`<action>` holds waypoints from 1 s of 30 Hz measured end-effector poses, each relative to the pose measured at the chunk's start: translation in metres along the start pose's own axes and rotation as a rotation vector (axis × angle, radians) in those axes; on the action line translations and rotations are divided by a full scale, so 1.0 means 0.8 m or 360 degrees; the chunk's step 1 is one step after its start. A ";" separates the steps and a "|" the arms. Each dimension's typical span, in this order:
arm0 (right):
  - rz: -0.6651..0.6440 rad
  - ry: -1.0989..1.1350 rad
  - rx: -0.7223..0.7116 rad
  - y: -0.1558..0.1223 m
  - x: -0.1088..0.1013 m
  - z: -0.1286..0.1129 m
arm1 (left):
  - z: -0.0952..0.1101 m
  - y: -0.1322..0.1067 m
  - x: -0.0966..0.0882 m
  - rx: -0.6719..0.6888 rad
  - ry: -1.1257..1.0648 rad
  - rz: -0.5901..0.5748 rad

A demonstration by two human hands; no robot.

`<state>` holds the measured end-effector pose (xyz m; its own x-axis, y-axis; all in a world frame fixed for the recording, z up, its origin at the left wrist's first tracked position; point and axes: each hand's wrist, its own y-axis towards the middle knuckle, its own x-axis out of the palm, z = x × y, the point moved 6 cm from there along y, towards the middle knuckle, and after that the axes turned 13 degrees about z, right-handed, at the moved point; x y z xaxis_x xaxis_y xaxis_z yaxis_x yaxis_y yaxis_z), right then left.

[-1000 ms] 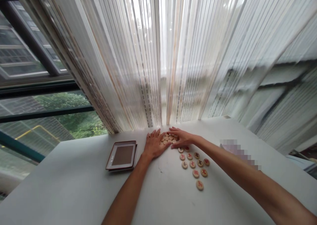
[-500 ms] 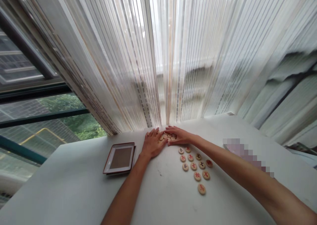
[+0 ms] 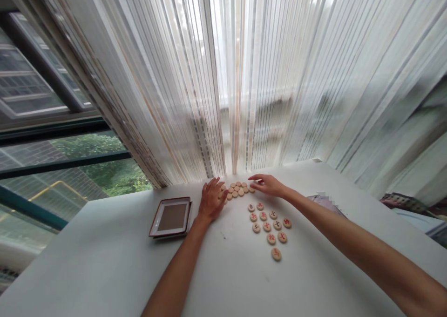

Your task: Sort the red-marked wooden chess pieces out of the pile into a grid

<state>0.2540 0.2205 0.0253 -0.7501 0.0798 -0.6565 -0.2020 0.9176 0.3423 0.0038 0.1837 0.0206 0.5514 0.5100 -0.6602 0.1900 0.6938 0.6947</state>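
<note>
Several plain-faced Chinese chess pieces (image 3: 238, 189) lie in a close cluster near the table's far edge. My left hand (image 3: 212, 200) rests at the cluster's left end, fingers spread, hiding a few pieces there. At the right end is my right hand (image 3: 267, 185), its fingers apart and its fingertips by the outermost piece; nothing shows in its grasp. Closer to me, face-up Chinese chess pieces (image 3: 267, 226) with red or black characters stand in loose rows. A red-marked piece (image 3: 276, 254) lies nearest to me.
Left of my left hand sits a shallow rectangular box (image 3: 171, 218) with a pale rim and brown inside. Beyond my right forearm lies a partly blurred purplish thing (image 3: 324, 201). A striped sheer curtain (image 3: 240, 98) hangs along the far edge of the white table (image 3: 104, 256).
My hands have moved apart, the right one shifting right. The plain-faced pieces between them are now spread wider and uncovered. My view has also shifted slightly.
</note>
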 end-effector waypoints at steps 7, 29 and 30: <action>0.0139 -0.0092 -0.0039 -0.023 0.005 -0.012 | 0.032 -0.036 -0.030 0.0132 -0.0060 0.0115; 0.0256 0.0630 -0.0176 -0.198 0.030 -0.179 | 0.127 -0.130 -0.078 -0.0636 -0.1354 -0.0303; 0.0230 0.0649 -0.0171 -0.199 0.033 -0.180 | 0.127 -0.130 -0.078 -0.0656 -0.1353 -0.0303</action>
<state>0.1760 0.0201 0.0504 -0.9581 0.0241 -0.2855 -0.1253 0.8609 0.4932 0.0321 0.0282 0.0185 0.9758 -0.0556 -0.2114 0.1259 0.9336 0.3356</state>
